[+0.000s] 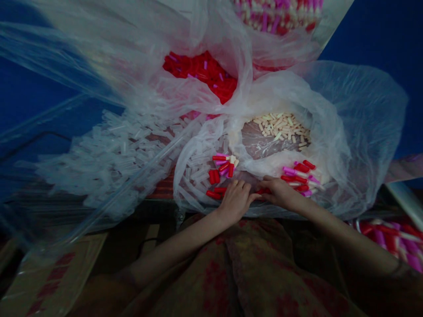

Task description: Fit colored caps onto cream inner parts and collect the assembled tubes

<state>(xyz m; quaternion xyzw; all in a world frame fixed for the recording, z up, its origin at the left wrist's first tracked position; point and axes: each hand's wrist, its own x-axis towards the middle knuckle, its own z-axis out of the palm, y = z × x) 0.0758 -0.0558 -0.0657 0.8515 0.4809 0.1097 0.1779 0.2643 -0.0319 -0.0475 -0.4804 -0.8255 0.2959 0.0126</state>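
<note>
My left hand [235,199] is curled low over the plastic-covered work surface, its thumb reaching right towards a small red plastic tube [263,191]. What lies under its bent fingers is hidden. Pinched in my right hand [279,192], that red tube points towards the left thumb. Loose red tubes [214,194] lie just left of my left hand. Above them sits a small heap of red, pink and cream pieces [225,165]. Beside my right hand is a group of red and pink tubes with pale ends [299,178].
Clear short tubes [109,154] are heaped at the left. An open plastic bag [330,114] holds cream pieces [280,125]; another behind holds red pieces [201,72]. Packed red-and-pink tubes [280,13] stand at the back. More fill a container [393,237] at lower right. A cardboard box [56,277] is lower left.
</note>
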